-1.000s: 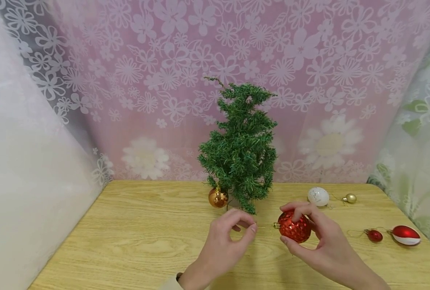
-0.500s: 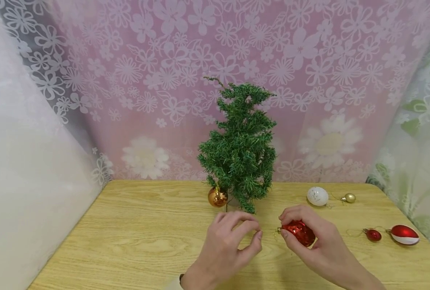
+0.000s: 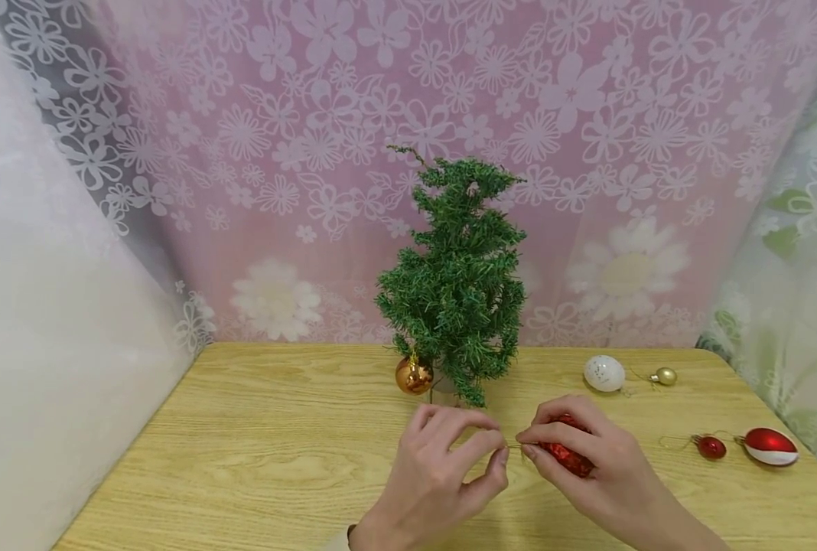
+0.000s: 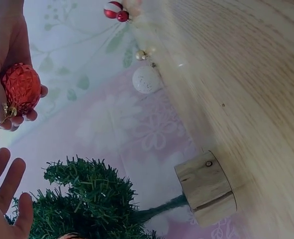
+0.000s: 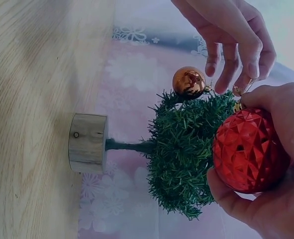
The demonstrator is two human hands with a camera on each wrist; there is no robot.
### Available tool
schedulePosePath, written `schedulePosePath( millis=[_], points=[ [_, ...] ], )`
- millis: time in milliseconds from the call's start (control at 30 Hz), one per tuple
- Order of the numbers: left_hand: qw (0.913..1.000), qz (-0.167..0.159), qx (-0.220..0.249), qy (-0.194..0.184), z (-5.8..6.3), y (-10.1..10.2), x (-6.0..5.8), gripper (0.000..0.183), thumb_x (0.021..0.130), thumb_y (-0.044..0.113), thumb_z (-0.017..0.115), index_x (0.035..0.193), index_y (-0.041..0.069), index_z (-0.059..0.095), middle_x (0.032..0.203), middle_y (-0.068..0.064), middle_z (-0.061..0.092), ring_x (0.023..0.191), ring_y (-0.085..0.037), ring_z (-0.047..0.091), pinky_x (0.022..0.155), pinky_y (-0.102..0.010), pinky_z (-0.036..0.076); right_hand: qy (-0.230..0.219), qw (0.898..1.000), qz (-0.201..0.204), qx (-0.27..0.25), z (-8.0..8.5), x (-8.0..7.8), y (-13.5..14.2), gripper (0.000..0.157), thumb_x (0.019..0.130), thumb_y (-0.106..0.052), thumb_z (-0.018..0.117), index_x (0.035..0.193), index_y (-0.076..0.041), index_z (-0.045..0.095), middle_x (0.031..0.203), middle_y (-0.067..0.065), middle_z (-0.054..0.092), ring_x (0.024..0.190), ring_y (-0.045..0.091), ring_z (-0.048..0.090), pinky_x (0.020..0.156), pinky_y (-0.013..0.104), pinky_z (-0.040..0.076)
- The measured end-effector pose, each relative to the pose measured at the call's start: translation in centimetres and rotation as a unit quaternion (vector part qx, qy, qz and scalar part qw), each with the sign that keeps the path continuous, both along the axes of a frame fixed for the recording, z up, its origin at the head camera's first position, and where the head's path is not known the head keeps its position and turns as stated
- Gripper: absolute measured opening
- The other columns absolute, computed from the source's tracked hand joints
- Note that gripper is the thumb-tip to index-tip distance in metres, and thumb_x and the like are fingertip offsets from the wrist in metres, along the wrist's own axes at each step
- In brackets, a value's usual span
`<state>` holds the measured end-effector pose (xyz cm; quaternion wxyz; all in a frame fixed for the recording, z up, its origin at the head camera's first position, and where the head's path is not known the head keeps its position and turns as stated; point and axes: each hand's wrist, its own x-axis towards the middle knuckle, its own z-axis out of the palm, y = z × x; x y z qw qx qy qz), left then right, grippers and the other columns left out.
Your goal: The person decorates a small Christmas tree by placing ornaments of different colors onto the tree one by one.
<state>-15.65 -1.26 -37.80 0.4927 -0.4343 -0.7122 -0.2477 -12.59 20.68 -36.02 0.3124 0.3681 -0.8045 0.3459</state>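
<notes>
My right hand holds a red faceted Christmas bauble, with its thumb and fingertips near the gold cap. Between the two hands runs a thin gold string, pinched at its other side by the thumb and index finger of my left hand. In the head view the right fingers cover much of the bauble. Just behind the hands stands a small green artificial Christmas tree on a wooden log base. A copper-coloured bauble hangs from its lower left branch.
To the right on the wood-grain table lie a white speckled ornament, a small gold bauble, a small red bauble and a red-and-white ornament. A pink floral curtain hangs behind the table.
The left hand has shifted right, up close to the right fingertips. My right fingers have slid toward the cap, covering more of the bauble, and the string is now stretched between both hands.
</notes>
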Motion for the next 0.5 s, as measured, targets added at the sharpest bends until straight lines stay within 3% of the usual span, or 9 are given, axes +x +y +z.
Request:
schedulePosePath(
  millis=[133, 333, 500],
  points=[
    [0.9999, -0.002, 0.001, -0.01, 0.07, 0.0, 0.15, 0.009, 0.093, 0.019, 0.065, 0.089, 0.022, 0.073, 0.099, 0.007, 0.073, 0.089, -0.006, 0.068, 0.083, -0.021, 0.049, 0.004, 1.0, -0.001, 0.004, -0.07, -0.03, -0.11, 0.018, 0.102, -0.033, 0.06, 0.1, -0.023, 0.074, 0.108, -0.002, 0.062, 0.095, 0.003, 0.054, 0.077, 0.01, 0.049],
    [0.9997, -0.006, 0.004, -0.025, 0.07, -0.11, 0.29, 0.009, 0.094, 0.019, 0.066, 0.092, 0.021, 0.074, 0.101, 0.007, 0.073, 0.091, -0.006, 0.068, 0.085, -0.021, 0.049, -0.009, 1.0, 0.014, -0.002, -0.44, 0.03, -0.32, 0.008, 0.099, -0.021, 0.068, 0.103, -0.019, 0.075, 0.109, -0.001, 0.06, 0.087, 0.001, 0.054, 0.068, 0.009, 0.048],
    [0.9995, -0.007, 0.005, -0.032, 0.03, -0.15, 0.35, 0.009, 0.094, 0.018, 0.066, 0.091, 0.021, 0.074, 0.101, 0.007, 0.072, 0.091, -0.006, 0.068, 0.086, -0.021, 0.049, -0.006, 1.0, 0.021, 0.0, -0.5, -0.12, -0.32, 0.009, 0.097, -0.018, 0.07, 0.104, -0.023, 0.073, 0.109, -0.002, 0.059, 0.083, 0.0, 0.053, 0.065, 0.008, 0.046]
  ],
)
